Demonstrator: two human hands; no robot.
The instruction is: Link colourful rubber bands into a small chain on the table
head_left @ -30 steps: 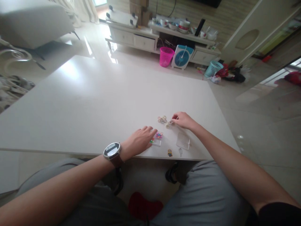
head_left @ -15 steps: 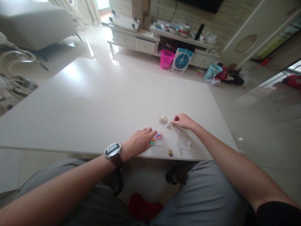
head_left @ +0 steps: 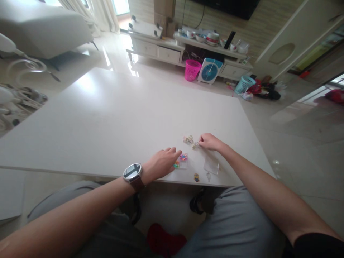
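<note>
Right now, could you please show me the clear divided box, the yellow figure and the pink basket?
Clear divided box [head_left: 184, 165], head view: its bare near-right compartment.
Yellow figure [head_left: 196, 177], head view: middle of its body.
Pink basket [head_left: 191, 71], head view: its perforated side wall.

On the white table [head_left: 134, 114], the person's left hand [head_left: 162, 163] spreads over a clear box [head_left: 184, 166] showing 2 colourful patches; the right hand [head_left: 209, 142], fingers bunched, meets pale rings [head_left: 194, 147]. Nearby lie a clear panel [head_left: 211, 166] and yellow-and-blue figure [head_left: 196, 177].
</note>
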